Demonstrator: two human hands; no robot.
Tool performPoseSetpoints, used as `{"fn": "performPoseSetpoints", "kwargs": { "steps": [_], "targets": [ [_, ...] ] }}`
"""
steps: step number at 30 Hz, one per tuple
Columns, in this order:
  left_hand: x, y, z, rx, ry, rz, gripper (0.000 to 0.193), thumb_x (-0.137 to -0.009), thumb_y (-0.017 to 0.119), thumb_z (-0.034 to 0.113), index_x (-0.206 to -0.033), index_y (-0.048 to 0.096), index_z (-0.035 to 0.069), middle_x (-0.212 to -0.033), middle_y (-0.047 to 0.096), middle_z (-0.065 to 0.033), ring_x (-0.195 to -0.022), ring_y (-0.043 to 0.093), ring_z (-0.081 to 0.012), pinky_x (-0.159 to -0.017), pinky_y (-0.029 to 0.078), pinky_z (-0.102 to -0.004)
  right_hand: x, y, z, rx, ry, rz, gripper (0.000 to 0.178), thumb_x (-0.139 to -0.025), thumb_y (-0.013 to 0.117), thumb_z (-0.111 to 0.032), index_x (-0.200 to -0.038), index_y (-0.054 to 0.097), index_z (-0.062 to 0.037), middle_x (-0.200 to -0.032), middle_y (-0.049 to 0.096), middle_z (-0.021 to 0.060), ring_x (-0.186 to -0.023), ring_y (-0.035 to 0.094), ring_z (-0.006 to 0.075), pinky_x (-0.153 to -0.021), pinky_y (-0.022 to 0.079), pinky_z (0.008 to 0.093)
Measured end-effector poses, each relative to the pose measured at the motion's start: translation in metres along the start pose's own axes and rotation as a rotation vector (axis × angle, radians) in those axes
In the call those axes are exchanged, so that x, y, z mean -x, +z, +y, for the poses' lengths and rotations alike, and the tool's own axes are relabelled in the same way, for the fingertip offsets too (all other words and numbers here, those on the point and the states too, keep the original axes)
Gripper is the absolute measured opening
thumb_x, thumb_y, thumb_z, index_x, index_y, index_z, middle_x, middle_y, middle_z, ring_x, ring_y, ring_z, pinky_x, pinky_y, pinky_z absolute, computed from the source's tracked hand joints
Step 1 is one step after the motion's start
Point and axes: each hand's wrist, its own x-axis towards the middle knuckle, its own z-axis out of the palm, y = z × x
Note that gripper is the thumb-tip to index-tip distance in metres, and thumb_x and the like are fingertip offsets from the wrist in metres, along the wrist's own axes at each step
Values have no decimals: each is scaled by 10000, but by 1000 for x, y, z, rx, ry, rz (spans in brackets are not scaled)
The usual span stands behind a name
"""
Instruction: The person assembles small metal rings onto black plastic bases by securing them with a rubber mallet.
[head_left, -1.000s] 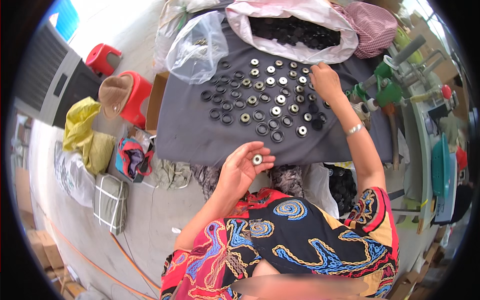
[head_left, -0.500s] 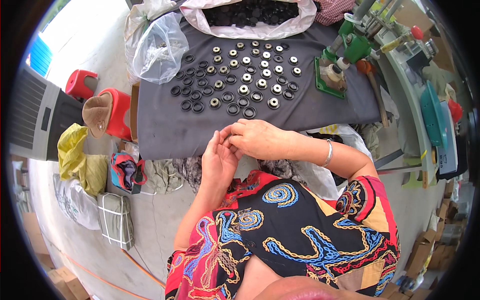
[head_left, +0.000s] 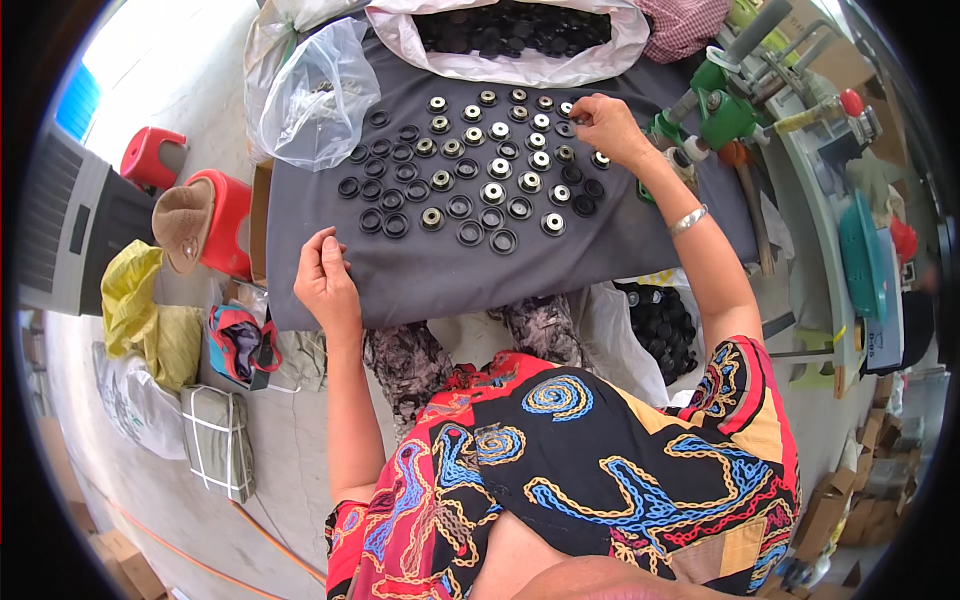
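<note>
My right hand [head_left: 610,130] reaches over the far right of the spread of black rings [head_left: 490,218]. Its thumb and fingers are pinched together; what they hold is too small and hidden to name. A silver-centred round part [head_left: 565,108] lies beside the fingertips. Over the table's near left edge, my left hand [head_left: 328,285] is raised with loosely bent fingers, and I see nothing held in it. Several rings in the middle and right carry silver metal centres [head_left: 492,194]; those at the left are plain black rings [head_left: 371,220].
A white sack [head_left: 520,66] of black parts lies at the far edge of the dark cloth [head_left: 330,210]. A clear plastic bag [head_left: 318,105] sits far left. At right stands a green hand press [head_left: 725,120]. Another bag of black parts [head_left: 660,330] is below the table.
My hands have come apart from in front of my chest. The right has reached far and right over the rings; the left has moved left to the table's edge. The view has shifted slightly.
</note>
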Motion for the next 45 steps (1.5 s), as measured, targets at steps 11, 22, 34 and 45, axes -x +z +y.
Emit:
{"fn": "performPoseSetpoints", "kwargs": {
  "steps": [11,22,34,45],
  "targets": [
    [-3,0,-14,-176,27,-36,117,-878,603,75,-950,652,-2,-803,639,-48,-702,554,-99,-644,454,-236,-24,24,28,47,57,-166,253,-689,698,-53,-930,672,18,-794,657,138,-725,636,216,-672,501,316],
    [-1,-3,-8,-215,116,-38,114,-879,592,45,-959,655,-6,-778,614,6,-694,512,-59,-626,425,-211,-32,18,24,-38,103,-289,245,-687,723,-103,-902,679,7,-817,673,164,-759,653,267,-702,506,348],
    [-3,14,-23,-310,155,-53,127,-854,580,49,-935,664,0,-813,664,-74,-707,596,-132,-668,475,-268,77,-28,37,-2,101,396,98,-775,639,-111,-820,654,-25,-792,611,148,-735,609,322,-678,482,402],
    [-9,6,-57,-294,246,-49,113,-864,580,46,-929,654,-10,-772,635,-51,-669,542,-90,-629,451,-249,218,-74,216,476,999,270,386,-864,541,-346,-940,664,12,-980,641,268,-951,611,438,-834,480,511]
  ]
}}
